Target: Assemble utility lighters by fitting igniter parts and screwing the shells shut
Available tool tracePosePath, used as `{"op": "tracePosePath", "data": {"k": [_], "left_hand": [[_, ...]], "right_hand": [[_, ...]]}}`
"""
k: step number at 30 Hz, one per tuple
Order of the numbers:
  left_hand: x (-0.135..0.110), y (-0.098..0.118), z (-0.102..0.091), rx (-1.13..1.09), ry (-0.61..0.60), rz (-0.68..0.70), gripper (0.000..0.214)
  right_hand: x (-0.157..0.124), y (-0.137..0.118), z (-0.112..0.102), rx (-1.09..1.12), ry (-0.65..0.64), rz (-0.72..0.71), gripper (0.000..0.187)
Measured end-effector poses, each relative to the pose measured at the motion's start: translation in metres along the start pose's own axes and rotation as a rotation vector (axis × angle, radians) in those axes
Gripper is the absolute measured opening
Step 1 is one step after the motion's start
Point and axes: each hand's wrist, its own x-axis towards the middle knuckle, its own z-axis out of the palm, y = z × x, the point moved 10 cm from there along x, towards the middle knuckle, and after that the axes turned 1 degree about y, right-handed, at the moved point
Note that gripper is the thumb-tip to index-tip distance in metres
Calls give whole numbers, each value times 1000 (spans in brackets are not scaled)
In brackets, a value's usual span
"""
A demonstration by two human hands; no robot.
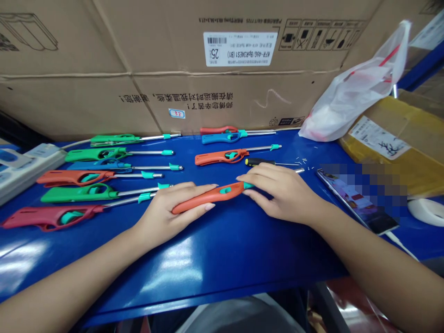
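An orange long-necked gas lighter with a teal trigger lies level between my hands, over the blue table. My left hand is closed around the rear of its handle, thumb on the near side and fingers on the far side. Fingers of my right hand close on the teal front end where the metal tube begins; they cover most of the tube. Just beyond the right hand lies a screwdriver with a black and yellow handle. Another orange lighter rests behind the held one, near a blue lighter.
Several lighters, including a green one and a red one, lie in a column at left. A power strip stands at the far left. A phone, plastic bag and yellow package occupy the right. A large carton walls the back.
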Motion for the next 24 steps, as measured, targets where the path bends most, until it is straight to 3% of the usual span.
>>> {"op": "tracePosePath", "data": {"k": [5, 11, 16, 24], "left_hand": [[-2, 2, 11, -25, -74, 11, 36], [-2, 2, 14, -45, -89, 6, 36], [-1, 1, 15, -17, -112, 2, 32], [-3, 1, 10, -53, -39, 10, 29]], "right_hand": [[-1, -12, 2, 69, -8, -68, 23], [-1, -8, 3, 103, -3, -22, 21], [-1, 1, 13, 107, -97, 44, 26], [-4, 6, 27, 235, -202, 92, 37]]}}
